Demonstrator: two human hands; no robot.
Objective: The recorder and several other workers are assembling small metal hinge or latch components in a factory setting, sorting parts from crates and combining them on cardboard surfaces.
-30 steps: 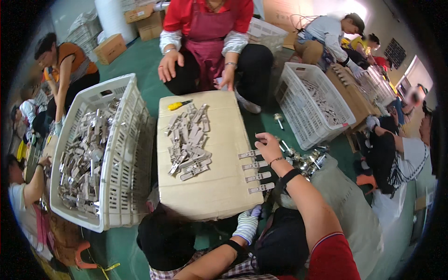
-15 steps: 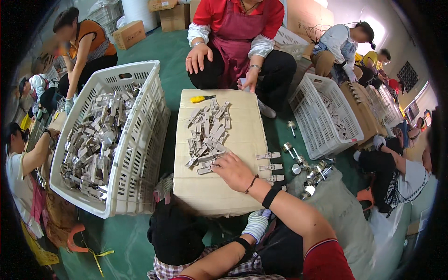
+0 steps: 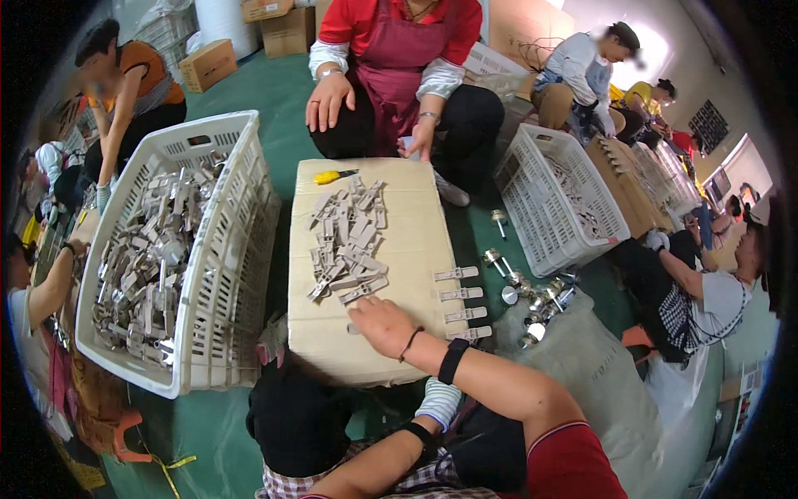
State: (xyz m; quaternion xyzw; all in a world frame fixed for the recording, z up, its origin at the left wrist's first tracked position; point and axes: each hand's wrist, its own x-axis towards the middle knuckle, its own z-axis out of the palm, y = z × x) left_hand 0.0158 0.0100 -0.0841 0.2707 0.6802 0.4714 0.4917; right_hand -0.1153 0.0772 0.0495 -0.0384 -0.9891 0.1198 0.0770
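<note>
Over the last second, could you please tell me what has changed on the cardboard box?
The right hand moved left, from the row of four clips at the box's right edge to the near end of the pile of metal pieces, and now rests there, palm down. Whether it grips a piece cannot be told. The left hand stayed low below the cardboard box. The four clips, the yellow cutter and the white crate stayed put.

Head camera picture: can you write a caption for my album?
Right hand reaches for grey metal pieces on a cardboard box, beside a white crate.
</note>
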